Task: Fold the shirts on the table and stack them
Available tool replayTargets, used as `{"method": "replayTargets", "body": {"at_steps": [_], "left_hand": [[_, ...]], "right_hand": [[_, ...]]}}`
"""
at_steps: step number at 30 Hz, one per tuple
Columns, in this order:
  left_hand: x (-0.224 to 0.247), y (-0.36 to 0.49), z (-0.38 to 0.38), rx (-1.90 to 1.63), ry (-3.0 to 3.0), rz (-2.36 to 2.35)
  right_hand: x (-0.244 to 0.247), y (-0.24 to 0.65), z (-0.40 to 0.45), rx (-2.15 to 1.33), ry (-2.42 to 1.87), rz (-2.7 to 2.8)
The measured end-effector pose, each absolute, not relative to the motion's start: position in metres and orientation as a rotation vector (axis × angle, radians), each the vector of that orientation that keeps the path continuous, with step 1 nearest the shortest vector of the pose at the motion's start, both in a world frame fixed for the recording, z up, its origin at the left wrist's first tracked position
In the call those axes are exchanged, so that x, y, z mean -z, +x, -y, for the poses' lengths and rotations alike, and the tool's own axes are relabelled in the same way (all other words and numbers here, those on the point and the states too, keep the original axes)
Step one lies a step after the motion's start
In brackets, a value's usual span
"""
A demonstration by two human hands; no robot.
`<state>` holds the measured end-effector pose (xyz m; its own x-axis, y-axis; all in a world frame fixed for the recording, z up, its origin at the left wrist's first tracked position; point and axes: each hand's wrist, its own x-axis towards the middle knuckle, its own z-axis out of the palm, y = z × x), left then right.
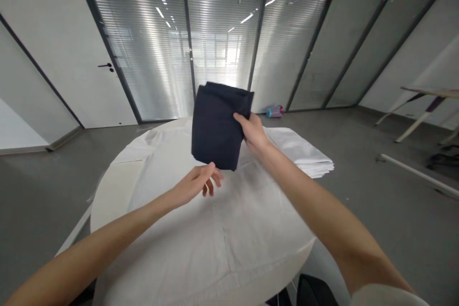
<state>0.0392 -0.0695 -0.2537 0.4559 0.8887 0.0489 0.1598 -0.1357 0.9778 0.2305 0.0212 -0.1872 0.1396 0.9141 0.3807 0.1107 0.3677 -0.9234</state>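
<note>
A dark navy folded cloth (pixel 220 126) is held up above the table, its broad flat side facing me. My right hand (pixel 254 130) grips its right edge, thumb on the near face and the other fingers hidden behind. Just below the cloth's lower edge is my left hand (pixel 201 181), with its fingers apart and slightly curled. The left thumb tip is at the cloth's bottom edge; whether it touches I cannot tell. Beneath both hands a white cloth (pixel 215 239) lies spread over the round table (pixel 118 186).
A folded stack of white fabric (pixel 301 150) sits at the table's right far side. On the floor by the glass partition lies a blue and pink object (pixel 274 111). A table with light legs (pixel 426 100) stands at the right. A closed white door (pixel 71 57) is at the left.
</note>
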Motion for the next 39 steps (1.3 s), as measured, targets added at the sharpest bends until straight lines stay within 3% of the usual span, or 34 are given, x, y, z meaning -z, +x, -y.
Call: {"method": "replayTargets", "body": {"at_steps": [4,9,16,25,33,39], "left_hand": [[0.253,0.067,0.038,-0.922,1.004,-0.765],[0.251,0.084,0.014,-1.237,0.764,-0.595],[0.245,0.106,-0.018,-1.095,0.819,-0.618],[0.182,0.179,-0.077,-0.682,1.176,-0.576],[0.192,0.273,-0.122,-1.146,1.127,-0.727],[0.221,0.307,-0.152,-1.161,1.189,-0.822]], "right_hand": [[0.204,0.249,-0.003,-1.158,-0.764,1.026],[0.227,0.272,0.027,-1.198,-0.772,1.017],[0.202,0.351,0.028,-1.274,-0.981,0.871],[0.189,0.428,0.05,-0.898,-1.092,0.741],[0.218,0.462,0.069,-0.59,-1.191,0.739],[0.25,0.483,0.061,-0.224,-1.485,1.021]]}}
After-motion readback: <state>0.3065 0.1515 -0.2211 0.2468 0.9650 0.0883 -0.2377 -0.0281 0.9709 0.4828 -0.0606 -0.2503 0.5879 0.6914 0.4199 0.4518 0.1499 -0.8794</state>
